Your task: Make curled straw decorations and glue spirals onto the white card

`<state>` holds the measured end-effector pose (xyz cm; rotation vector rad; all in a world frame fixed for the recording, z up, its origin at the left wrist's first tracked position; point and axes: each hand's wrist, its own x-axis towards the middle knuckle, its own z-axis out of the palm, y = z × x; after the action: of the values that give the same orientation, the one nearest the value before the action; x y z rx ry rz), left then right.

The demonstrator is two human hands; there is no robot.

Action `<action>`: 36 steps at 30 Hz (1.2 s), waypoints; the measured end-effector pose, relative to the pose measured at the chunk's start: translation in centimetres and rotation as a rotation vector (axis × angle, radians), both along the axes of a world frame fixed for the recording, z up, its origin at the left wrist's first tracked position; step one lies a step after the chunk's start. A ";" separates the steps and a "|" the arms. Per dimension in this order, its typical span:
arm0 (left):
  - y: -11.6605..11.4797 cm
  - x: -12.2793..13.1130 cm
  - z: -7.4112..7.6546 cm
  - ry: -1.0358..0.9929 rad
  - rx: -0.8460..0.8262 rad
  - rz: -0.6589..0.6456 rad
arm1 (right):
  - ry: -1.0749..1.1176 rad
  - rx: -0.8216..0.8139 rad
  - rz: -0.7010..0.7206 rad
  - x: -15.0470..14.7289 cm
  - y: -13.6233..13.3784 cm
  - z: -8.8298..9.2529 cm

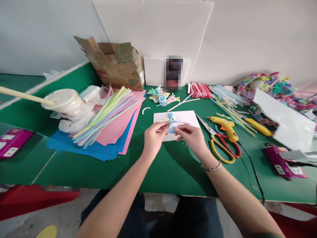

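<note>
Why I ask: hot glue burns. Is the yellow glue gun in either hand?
No, the glue gun lies on the table beside the scissors, while left hand and right hand pinch a blue coil.

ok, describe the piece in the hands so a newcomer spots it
On the green table, a white board lies centre front. Over it, the left hand and right hand pinch a small craft piece: a light-blue coil, unlike the multicoloured pieces lying farther back.

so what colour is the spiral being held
Light blue: the spiral, pinched between left hand and right hand, shows best in the head view.
</note>
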<state>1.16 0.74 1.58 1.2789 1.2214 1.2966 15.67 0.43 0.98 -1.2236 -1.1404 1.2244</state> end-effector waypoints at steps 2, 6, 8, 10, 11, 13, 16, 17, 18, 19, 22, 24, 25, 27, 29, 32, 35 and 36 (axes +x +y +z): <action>0.1 -0.2 0.2 0.018 0.002 -0.014 | -0.027 0.008 0.008 0.1 0.0 0.1; 0.5 -0.8 0.4 0.103 -0.028 -0.064 | -0.125 0.040 0.033 0.3 0.0 0.1; 0.6 -1.1 0.5 0.184 -0.037 -0.105 | -0.190 0.060 0.059 0.4 -0.1 0.0; 0.7 -1.4 0.6 0.256 -0.037 -0.154 | -0.254 0.091 0.086 0.5 -0.2 -0.1; 0.7 -1.5 0.7 0.282 -0.037 -0.179 | -0.286 0.112 0.100 0.6 -0.2 -0.1; 0.7 -1.7 0.7 0.320 -0.043 -0.218 | -0.350 0.165 0.119 0.7 -0.2 -0.2; 0.7 -1.9 0.7 0.351 -0.055 -0.251 | -0.394 0.213 0.123 0.8 -0.1 -0.2; 0.7 -1.9 0.6 0.348 -0.062 -0.249 | -0.378 0.207 0.116 0.8 -0.1 -0.2; 0.7 -1.9 0.6 0.333 -0.072 -0.239 | -0.346 0.187 0.107 0.7 -0.1 -0.1; 0.7 -1.8 0.5 0.308 -0.089 -0.223 | -0.302 0.157 0.094 0.7 -0.1 -0.1; 0.7 -1.4 0.3 0.179 -0.160 -0.155 | -0.162 0.060 0.049 0.4 -0.1 0.1; 0.7 -1.1 0.2 0.083 -0.202 -0.110 | -0.102 0.020 0.036 0.2 -0.1 0.1; 0.6 -0.8 0.2 0.038 -0.221 -0.087 | -0.076 0.006 0.038 0.1 0.0 0.1; 0.4 -0.3 0.0 -0.045 -0.257 -0.046 | -0.017 -0.018 0.040 -0.2 -0.1 0.0; 0.0 0.2 -0.2 -0.126 -0.281 -0.010 | 0.046 -0.048 0.022 -0.4 -0.1 -0.1; -0.6 1.1 -0.6 -0.234 -0.283 0.040 | 0.126 -0.097 -0.033 -0.6 -0.3 -0.1; -1.0 1.6 -0.9 -0.300 -0.284 0.069 | 0.170 -0.120 -0.070 -0.7 -0.4 -0.1; -1.1 1.7 -0.9 -0.307 -0.288 0.071 | 0.171 -0.120 -0.076 -0.7 -0.4 -0.1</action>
<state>2.88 -0.31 0.63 0.8054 1.1886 1.2593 14.96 0.00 0.91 -1.2150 -0.8984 1.3280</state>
